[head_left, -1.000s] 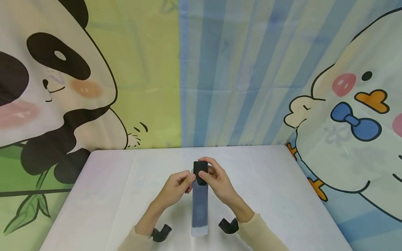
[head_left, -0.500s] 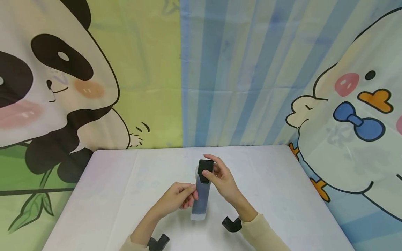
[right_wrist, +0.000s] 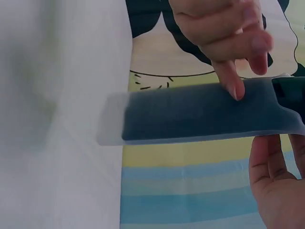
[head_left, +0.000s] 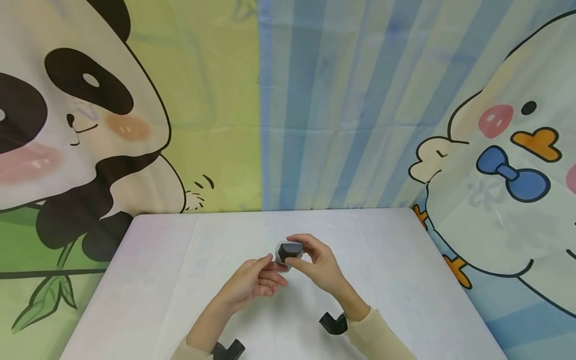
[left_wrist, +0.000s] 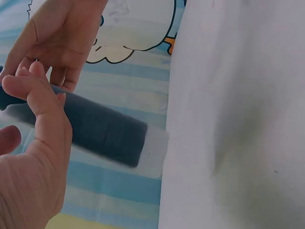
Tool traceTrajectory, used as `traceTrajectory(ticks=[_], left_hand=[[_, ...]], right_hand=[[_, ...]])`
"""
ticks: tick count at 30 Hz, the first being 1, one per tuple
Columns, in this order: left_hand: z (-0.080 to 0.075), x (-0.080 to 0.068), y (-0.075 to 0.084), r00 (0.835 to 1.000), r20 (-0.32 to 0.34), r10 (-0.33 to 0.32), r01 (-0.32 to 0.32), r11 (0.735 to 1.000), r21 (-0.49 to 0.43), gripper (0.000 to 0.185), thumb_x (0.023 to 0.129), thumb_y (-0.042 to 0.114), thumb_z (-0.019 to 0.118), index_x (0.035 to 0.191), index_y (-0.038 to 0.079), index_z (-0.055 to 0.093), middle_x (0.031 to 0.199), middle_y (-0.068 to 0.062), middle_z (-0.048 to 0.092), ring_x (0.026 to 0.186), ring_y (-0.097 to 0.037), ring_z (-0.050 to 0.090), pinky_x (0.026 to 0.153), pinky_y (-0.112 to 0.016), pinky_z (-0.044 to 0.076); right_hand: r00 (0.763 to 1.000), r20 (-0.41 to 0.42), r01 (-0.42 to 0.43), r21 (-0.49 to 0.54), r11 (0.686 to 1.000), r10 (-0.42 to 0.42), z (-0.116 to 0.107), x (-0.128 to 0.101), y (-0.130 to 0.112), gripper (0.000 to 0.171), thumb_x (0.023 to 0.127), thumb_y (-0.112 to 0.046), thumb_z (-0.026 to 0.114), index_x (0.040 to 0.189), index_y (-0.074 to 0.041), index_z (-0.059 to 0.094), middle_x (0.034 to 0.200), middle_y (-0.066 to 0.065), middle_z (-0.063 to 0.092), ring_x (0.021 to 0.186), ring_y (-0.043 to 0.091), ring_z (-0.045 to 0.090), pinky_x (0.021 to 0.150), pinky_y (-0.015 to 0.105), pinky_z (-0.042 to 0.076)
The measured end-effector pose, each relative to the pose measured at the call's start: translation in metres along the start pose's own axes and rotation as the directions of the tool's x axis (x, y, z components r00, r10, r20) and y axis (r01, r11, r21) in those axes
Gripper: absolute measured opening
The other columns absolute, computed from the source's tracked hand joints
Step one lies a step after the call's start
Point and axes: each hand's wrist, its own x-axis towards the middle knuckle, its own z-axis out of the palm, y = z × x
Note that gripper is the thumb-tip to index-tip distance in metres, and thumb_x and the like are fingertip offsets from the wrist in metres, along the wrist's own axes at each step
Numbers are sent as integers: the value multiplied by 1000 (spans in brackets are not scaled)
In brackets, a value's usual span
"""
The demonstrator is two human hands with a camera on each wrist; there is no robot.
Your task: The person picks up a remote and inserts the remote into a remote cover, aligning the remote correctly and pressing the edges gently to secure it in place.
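Up top, head view: both hands held bottle [head_left: 288,253] above white table [head_left: 157,280]. Left hand [head_left: 252,282] pinched bottle's side with fingertips. Right hand [head_left: 317,265] curled fingers round black cap end. Bottle pointed at camera, so only cap showed.

Left wrist view: dark bottle [left_wrist: 102,129] with clear bottom stuck out sideways, left fingers [left_wrist: 45,112] wrapped on it.

Right wrist view: bottle [right_wrist: 190,117] lay level in air, left fingertip [right_wrist: 234,88] touching it, right palm [right_wrist: 279,191] under cap end.

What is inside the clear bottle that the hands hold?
The bottle holds dark blue-grey contents along most of its length; its end looks clear. A black cap closes it. Fingers hide a small part.
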Motion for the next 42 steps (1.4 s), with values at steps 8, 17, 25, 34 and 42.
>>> traceTrajectory(ticks=[8,17,25,34,42], left_hand=[[-1,1,8,999,-33,11,-12,999,-35,45,105,43,49,111,1,63,97,-8,73,82,-15,68,70,-28,55],[-4,4,7,997,-71,15,-13,1000,27,42,105,43,51,106,3,65,92,-6,68,85,-17,65,69,-28,54],[-8,7,2,997,-80,19,-15,999,50,39,105,34,55,111,-2,66,93,-6,67,81,-14,63,69,-27,52],[-10,8,0,996,-78,34,-26,995,98,39,104,31,57,116,-5,65,101,-9,68,87,-17,65,70,-28,52],[-6,8,-3,988,-123,91,-59,968,245,37,102,24,61,123,-6,59,104,-11,66,87,-19,64,74,-33,55]], right_hand=[[992,49,115,-31,993,-114,5,-3,-23,38,82,14,74,115,2,61,111,13,64,104,22,59,93,36,46],[956,110,286,-134,949,-272,7,-6,-16,45,76,15,79,114,-1,62,111,18,62,105,29,55,92,37,46],[886,226,455,-266,850,-404,8,-11,16,31,91,-14,77,118,-9,64,120,10,62,111,28,53,96,40,45],[842,317,530,-333,780,-437,7,-14,15,31,93,1,66,122,-10,65,124,8,60,115,27,51,99,38,45],[858,275,505,-297,810,-434,3,-19,16,48,78,22,48,105,-10,72,116,10,64,112,29,57,96,38,49]])
